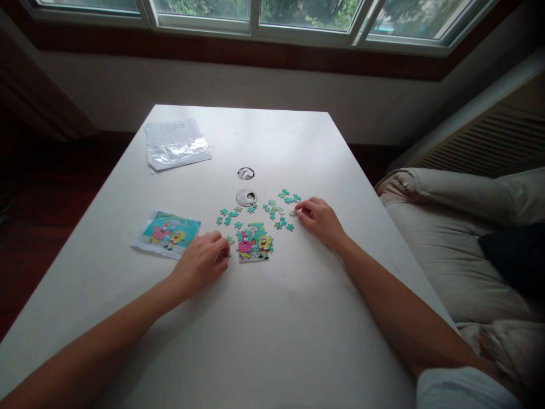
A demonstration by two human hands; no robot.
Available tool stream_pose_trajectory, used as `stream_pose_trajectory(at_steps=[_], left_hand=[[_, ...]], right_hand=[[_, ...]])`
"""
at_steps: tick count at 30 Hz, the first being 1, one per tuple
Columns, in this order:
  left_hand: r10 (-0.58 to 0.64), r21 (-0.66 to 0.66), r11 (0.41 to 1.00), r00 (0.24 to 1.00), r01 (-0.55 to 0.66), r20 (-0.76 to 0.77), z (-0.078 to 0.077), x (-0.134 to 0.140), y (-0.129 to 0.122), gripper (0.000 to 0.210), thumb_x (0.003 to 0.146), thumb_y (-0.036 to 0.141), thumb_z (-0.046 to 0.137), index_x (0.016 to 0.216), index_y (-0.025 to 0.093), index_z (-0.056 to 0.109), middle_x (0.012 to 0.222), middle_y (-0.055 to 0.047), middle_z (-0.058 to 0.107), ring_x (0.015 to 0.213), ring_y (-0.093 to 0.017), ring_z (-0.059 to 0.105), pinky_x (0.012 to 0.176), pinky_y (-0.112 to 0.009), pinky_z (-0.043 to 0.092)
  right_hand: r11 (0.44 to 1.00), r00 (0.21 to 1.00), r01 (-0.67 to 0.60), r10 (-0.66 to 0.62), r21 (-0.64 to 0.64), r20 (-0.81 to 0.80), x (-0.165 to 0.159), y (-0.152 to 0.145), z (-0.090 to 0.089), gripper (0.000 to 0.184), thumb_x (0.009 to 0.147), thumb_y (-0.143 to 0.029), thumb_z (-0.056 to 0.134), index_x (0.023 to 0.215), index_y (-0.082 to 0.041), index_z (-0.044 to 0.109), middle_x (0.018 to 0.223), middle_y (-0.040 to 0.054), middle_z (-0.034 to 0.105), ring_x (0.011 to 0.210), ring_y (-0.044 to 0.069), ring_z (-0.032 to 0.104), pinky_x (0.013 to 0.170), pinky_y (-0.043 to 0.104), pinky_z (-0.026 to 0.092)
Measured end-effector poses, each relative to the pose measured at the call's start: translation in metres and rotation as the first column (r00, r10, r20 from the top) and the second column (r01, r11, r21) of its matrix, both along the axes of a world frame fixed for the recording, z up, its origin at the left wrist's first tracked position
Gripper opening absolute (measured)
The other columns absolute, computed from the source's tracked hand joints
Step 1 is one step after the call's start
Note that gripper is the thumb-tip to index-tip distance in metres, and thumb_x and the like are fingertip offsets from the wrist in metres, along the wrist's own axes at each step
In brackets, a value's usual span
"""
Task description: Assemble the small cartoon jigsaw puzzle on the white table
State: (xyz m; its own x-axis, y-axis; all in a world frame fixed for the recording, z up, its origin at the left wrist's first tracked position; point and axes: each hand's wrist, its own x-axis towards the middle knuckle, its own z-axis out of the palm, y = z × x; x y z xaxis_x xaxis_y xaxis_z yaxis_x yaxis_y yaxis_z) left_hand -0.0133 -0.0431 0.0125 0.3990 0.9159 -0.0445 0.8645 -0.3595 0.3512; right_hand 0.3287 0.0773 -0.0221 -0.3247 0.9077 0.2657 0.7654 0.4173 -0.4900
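A partly joined jigsaw puzzle [254, 244] lies flat on the white table, showing a pink, a teal and a yellow cartoon figure. My left hand [201, 258] rests just left of it with curled fingers; whatever they may hold is hidden. Close to those fingers is a loose green piece [230, 240]. To the right of the puzzle, my right hand [320, 220] has its thumb and fingertips closed at a pale puzzle piece [292, 213]. Several loose pieces [272, 209] lie beyond the puzzle, between the two hands.
A picture sheet in a clear sleeve [164, 233] lies left of my left hand. Papers in a plastic bag [179, 145] lie at the far left. A round hole [246, 174] and a round cover [246, 197] are set in the table [289, 318]. A beige sofa [451, 238] stands at right.
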Motion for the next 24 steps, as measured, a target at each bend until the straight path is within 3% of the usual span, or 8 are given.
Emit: stream_pose_trajectory(at_steps=[11, 20, 24], left_hand=[[0.013, 0.128, 0.992, 0.995, 0.0, -0.102, -0.002, 0.003, -0.005, 0.004, 0.094, 0.024, 0.057, 0.096, 0.022, 0.059, 0.098, -0.006, 0.062, 0.093, -0.024, 0.059, 0.084, -0.038, 0.047], [0.022, 0.109, 0.994, 0.998, -0.015, -0.065, 0.0, -0.002, -0.004, 0.015, 0.097, 0.022, 0.053, 0.106, 0.024, 0.065, 0.106, -0.005, 0.064, 0.099, -0.023, 0.062, 0.084, -0.034, 0.05], [0.014, 0.128, 0.992, 0.993, 0.002, -0.117, 0.002, -0.008, -0.002, 0.016, 0.097, 0.022, 0.055, 0.108, 0.025, 0.067, 0.108, -0.006, 0.065, 0.099, -0.023, 0.062, 0.085, -0.035, 0.05]], right_hand=[[1.0, 1.0, -0.005, 0.005, -0.007, -0.017, -0.001, 0.0, -0.002, 0.017, 0.093, -0.033, 0.06, 0.093, -0.023, 0.073, 0.085, 0.0055, 0.062, 0.084, 0.022, 0.056, 0.078, 0.036, 0.046], [1.0, 0.999, -0.011, 0.01, -0.016, -0.031, -0.003, 0.0, -0.002, 0.018, 0.092, -0.034, 0.059, 0.092, -0.023, 0.074, 0.085, 0.0058, 0.063, 0.083, 0.022, 0.056, 0.077, 0.037, 0.047], [1.0, 1.0, -0.006, 0.006, -0.014, -0.027, -0.002, 0.0, -0.004, 0.018, 0.092, -0.033, 0.059, 0.092, -0.023, 0.074, 0.086, 0.0057, 0.063, 0.084, 0.022, 0.057, 0.077, 0.037, 0.047]])
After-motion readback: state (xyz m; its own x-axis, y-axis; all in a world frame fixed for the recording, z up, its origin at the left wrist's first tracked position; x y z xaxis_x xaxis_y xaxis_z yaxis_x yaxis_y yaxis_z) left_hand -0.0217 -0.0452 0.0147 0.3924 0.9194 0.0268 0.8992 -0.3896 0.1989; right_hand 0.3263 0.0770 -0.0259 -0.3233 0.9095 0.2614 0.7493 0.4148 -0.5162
